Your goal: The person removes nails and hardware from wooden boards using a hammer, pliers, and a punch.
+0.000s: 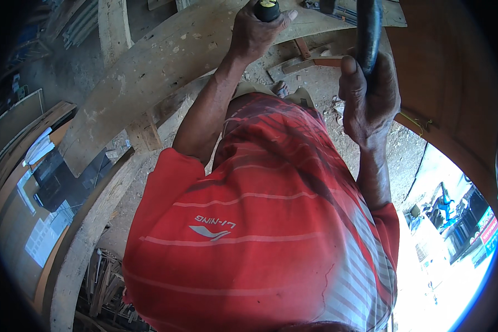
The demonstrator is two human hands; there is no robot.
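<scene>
My left hand [254, 34] is at the top middle, its fingers wrapped around a black, round-ended handle [266, 11] with a yellow cap. The thumb sticks out to the right, and the lower part of this tool is hidden by the hand. At the upper right my right hand [369, 102] is closed around a thick dark tool handle [369, 36] that rises past the frame's top edge. Beside it hangs a short dark stub [327, 5], perhaps part of the same tool. Under my left hand stretches a worn wooden board [166, 61].
Thin metal tools [337, 12] lie on the board's far right. A large brown panel [442, 66] stands at the right. Scrap wood [104, 282] is heaped at lower left, near a pale beam [86, 249]. Wood pieces [299, 65] lie on the littered floor ahead.
</scene>
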